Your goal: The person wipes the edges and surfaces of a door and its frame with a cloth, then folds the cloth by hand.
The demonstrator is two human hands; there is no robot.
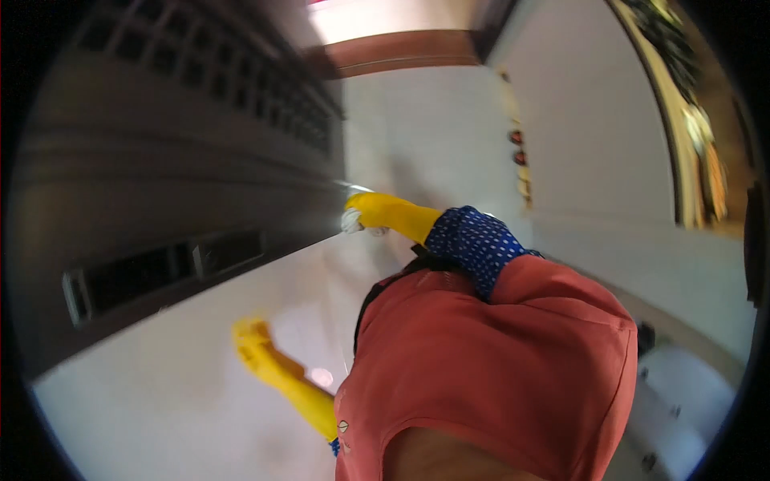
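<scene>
Reaching far across the white counter (144, 401), your right hand (365, 212) in its yellow rubber glove closes its fingers on a small white cloth (353, 224), bunched at the fingertips and pressed where the counter meets the dark wall panel (160, 184). Your blue dotted sleeve (473, 240) shows just behind the glove cuff. Your left hand (253, 341), also gloved in yellow, rests nearer to you on the counter, well apart from the cloth; it is blurred, and you cannot tell whether its fingers are spread or curled. Your red apron (497, 369) fills the near right of the view, hiding the counter edge below it.
</scene>
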